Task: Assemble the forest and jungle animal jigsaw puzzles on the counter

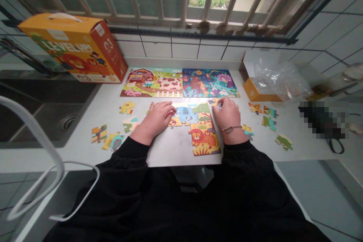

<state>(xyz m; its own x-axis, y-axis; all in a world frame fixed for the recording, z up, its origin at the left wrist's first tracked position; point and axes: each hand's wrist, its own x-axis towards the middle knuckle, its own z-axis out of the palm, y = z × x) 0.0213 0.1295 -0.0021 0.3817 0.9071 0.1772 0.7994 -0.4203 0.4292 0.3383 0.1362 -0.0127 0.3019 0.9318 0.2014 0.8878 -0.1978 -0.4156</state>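
A partly joined animal puzzle (204, 117) lies on the white counter, with elephant, zebra and tree pictures above and lions at its lower right. My left hand (154, 119) rests over its left end, fingers curled close together on puzzle pieces that it mostly covers. At the upper right corner, my right hand (229, 115) has its thumb and fingertips closed on a small yellow puzzle piece (214, 102), partly hidden by the fingers. Several loose pieces lie on both sides, among them a yellow one (127, 107) at left and a green one (283, 141) at right.
Behind lie a finished farm puzzle (153, 83) and a dark forest puzzle (210, 83). An orange box (73, 49) stands by the sink (51, 113). At right are an open box (261, 90) with clear plastic and a blurred dark object (323, 121). A white cable (53, 151) hangs at left.
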